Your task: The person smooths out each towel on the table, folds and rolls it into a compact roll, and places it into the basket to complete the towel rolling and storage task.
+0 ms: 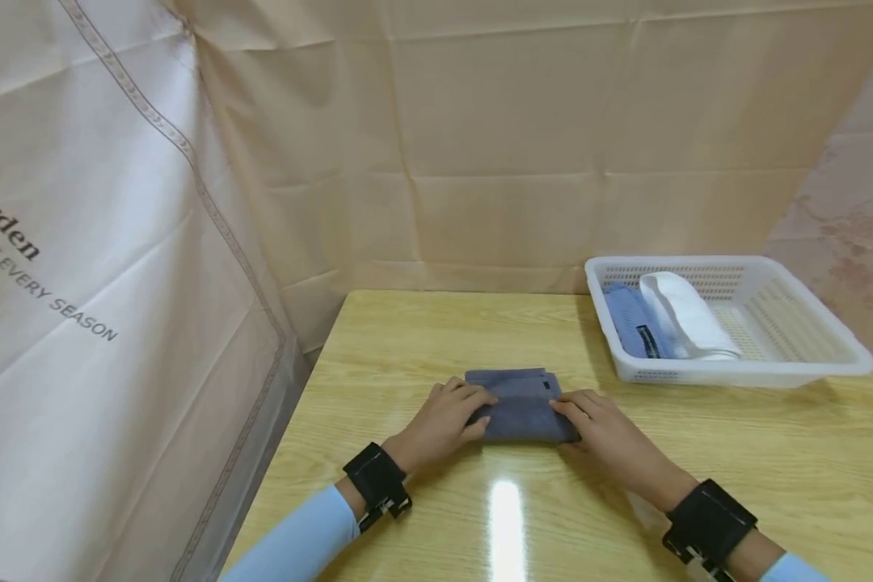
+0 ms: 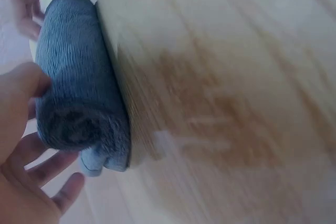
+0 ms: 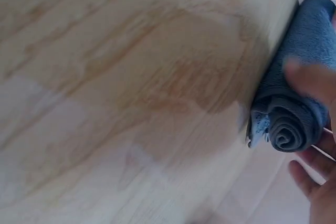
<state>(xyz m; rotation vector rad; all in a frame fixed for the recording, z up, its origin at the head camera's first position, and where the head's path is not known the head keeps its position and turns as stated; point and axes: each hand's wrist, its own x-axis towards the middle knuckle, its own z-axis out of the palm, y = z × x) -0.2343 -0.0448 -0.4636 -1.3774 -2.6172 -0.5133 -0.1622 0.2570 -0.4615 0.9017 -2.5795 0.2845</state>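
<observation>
A grey-blue towel (image 1: 520, 408) lies on the table, partly rolled, with a flat flap and a small dark label at its far side. The coiled end of the towel (image 3: 287, 132) shows as a spiral in the right wrist view. My left hand (image 1: 444, 416) holds the left end of the roll, its thumb on the near side and fingers over the top. At the other end, my right hand (image 1: 611, 436) grips the roll, the thumb (image 3: 310, 80) lying across it and the fingers beyond it.
On the right of the wooden table (image 1: 378, 347) stands a white plastic basket (image 1: 742, 372). It holds a folded blue towel (image 1: 629, 319) with a dark label and a folded white towel (image 1: 687, 315), side by side at its left. Cloth curtains (image 1: 480, 145) hang behind and on both sides.
</observation>
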